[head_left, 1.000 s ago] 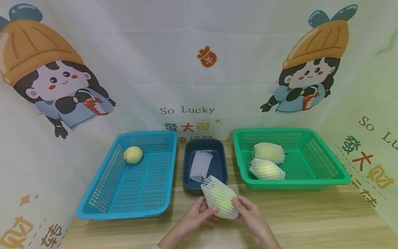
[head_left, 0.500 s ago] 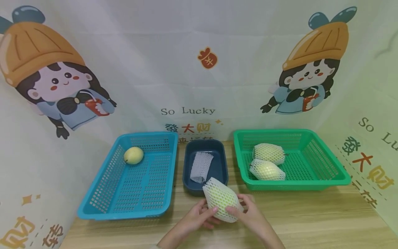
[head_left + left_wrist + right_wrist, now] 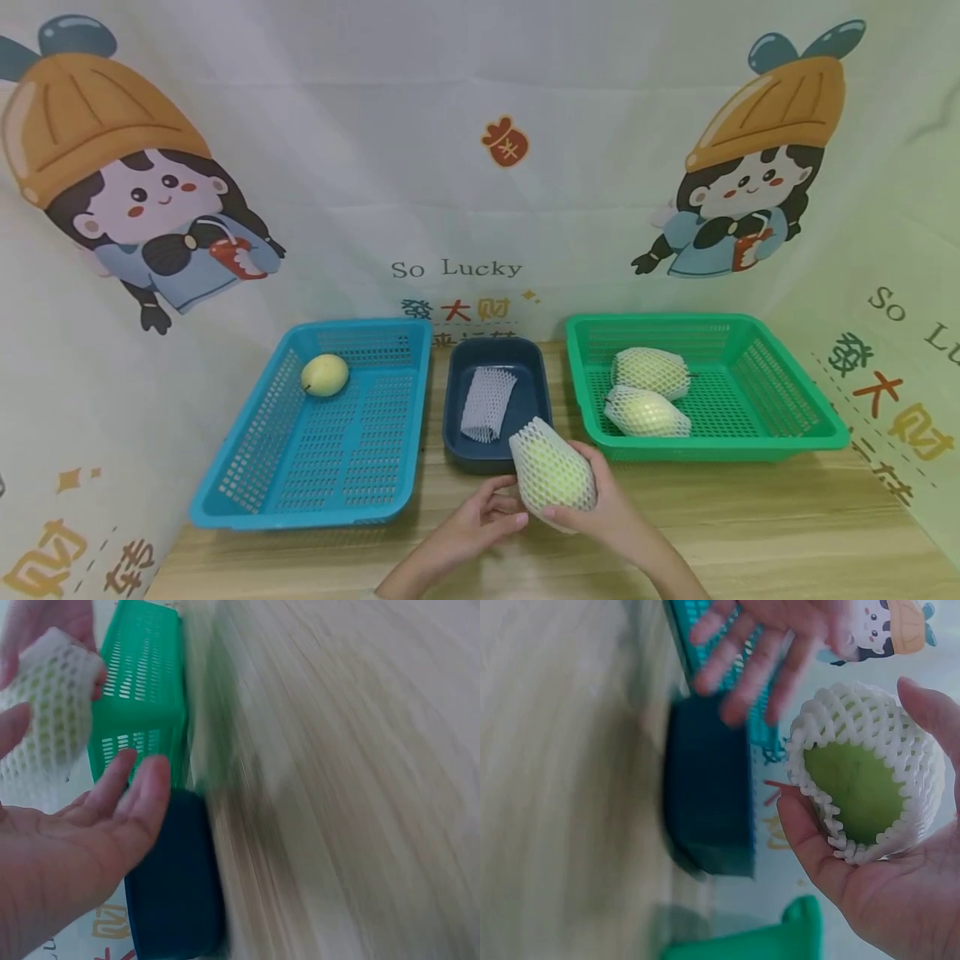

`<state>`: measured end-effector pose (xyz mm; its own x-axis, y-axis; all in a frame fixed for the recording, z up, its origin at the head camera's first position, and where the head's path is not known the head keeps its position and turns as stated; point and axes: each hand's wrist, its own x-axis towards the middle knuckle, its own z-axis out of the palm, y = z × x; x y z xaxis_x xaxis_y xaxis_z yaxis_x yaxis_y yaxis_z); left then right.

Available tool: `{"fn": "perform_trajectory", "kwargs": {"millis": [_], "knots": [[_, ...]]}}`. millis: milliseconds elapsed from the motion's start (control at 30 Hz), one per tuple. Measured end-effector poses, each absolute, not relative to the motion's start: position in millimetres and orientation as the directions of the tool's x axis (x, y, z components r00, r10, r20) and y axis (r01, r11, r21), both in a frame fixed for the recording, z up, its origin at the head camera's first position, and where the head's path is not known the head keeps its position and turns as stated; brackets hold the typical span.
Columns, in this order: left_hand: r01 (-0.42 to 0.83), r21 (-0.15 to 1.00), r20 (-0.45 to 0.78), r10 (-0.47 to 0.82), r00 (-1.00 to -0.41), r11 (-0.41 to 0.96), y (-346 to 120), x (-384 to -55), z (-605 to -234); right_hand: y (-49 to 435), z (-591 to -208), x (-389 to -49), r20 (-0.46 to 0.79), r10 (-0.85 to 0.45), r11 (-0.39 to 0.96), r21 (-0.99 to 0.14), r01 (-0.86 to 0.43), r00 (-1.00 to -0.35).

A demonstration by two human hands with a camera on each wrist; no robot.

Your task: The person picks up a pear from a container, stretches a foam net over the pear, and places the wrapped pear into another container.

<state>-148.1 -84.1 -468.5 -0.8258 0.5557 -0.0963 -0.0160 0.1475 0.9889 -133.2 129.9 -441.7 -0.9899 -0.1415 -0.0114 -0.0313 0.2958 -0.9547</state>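
My right hand (image 3: 603, 512) grips a pear in a white foam net sleeve (image 3: 557, 477) above the table's front part. In the right wrist view, bare green skin shows through the open end of the foam net (image 3: 922, 776). Thumb and fingers lie around the pear's sides. My left hand (image 3: 483, 525) is just left of the pear, apart from it, its fingers loosely bent and holding nothing. In the left wrist view, the left hand (image 3: 82, 847) has its palm turned up.
A blue basket (image 3: 303, 521) at left holds one bare pear (image 3: 326, 375). In the middle, a dark blue tub (image 3: 452, 442) contains an unfilled foam net (image 3: 489, 404). Two netted pears (image 3: 648, 372) lie in the green basket (image 3: 720, 443) at right. A printed cloth hangs behind.
Both hands were holding the netted pear earlier. My left hand has let go, while the right has moved the pear slightly to the right.
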Motion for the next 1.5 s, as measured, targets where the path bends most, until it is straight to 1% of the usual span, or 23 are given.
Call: {"fn": "perform_trajectory", "kwargs": {"millis": [133, 200, 333, 433, 533, 600, 733, 833, 967, 1067, 1267, 1400, 1500], "knots": [[0.159, 0.947, -0.018, 0.54, -0.841, 0.279, -92, -146, -469, 147, -424, -138, 0.006, -0.13, 0.417, -0.907, -0.06, -0.992], [0.22, 0.911, 0.002, 0.529, -0.848, 0.349, -95, -145, -467, 157, -415, -142, 0.021, -0.127, 0.474, -0.877, -0.08, -0.992], [0.334, 0.799, 0.047, 0.501, -0.864, 0.501, -99, -139, -461, 178, -398, -151, 0.073, -0.149, 0.542, -0.829, -0.143, -0.986], [0.415, 0.684, 0.105, 0.482, -0.87, 0.6, -103, -133, -452, 194, -386, -159, 0.104, -0.154, 0.6, -0.78, -0.177, -0.983], [0.458, 0.58, 0.149, 0.465, -0.873, 0.674, -107, -129, -441, 210, -379, -168, 0.127, -0.147, 0.662, -0.724, -0.193, -0.981], [0.487, 0.505, 0.193, 0.456, -0.869, 0.713, -110, -128, -435, 220, -376, -175, 0.14, -0.151, 0.68, -0.704, -0.205, -0.979], [0.531, 0.372, 0.3, 0.443, -0.845, 0.761, -120, -127, -427, 240, -374, -185, 0.157, -0.149, 0.719, -0.661, -0.216, -0.976], [0.526, 0.28, 0.353, 0.423, -0.834, 0.803, -129, -125, -422, 253, -375, -190, 0.13, -0.141, 0.744, -0.64, -0.192, -0.981], [0.469, 0.232, 0.36, 0.373, -0.855, 0.852, -142, -123, -416, 269, -377, -197, 0.098, -0.144, 0.76, -0.627, -0.173, -0.985], [0.427, 0.225, 0.36, 0.332, -0.872, 0.876, -153, -120, -413, 279, -379, -201, 0.077, -0.144, 0.779, -0.606, -0.161, -0.987], [0.322, 0.235, 0.288, 0.25, -0.924, 0.917, -173, -116, -408, 296, -389, -205, -0.008, -0.139, 0.819, -0.563, -0.111, -0.99], [0.292, 0.236, 0.274, 0.224, -0.935, 0.927, -192, -114, -409, 306, -394, -209, -0.012, -0.151, 0.844, -0.522, -0.123, -0.989], [0.266, 0.234, 0.246, 0.208, -0.947, 0.935, -208, -113, -411, 313, -394, -211, -0.017, -0.136, 0.858, -0.501, -0.109, -0.991]]}}
